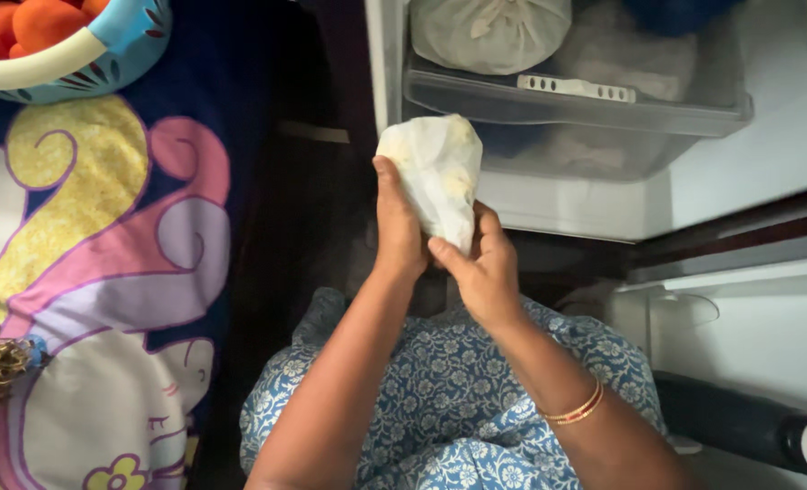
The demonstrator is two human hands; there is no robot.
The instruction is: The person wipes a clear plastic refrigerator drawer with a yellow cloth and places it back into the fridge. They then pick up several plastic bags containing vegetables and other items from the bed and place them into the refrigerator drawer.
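A small white cloth-like bag with pale yellow contents is held up in front of an open fridge. My left hand grips its left side, thumb along the edge. My right hand pinches its narrow lower end from the right; gold bangles ring that wrist. Both hands are above my lap, which is covered in blue floral fabric.
A clear fridge drawer stands open behind the bag, holding a tied white bag and other wrapped bundles. A blue basket of orange fruit is at top left, over a colourful patterned cloth. The fridge door shelf is at right.
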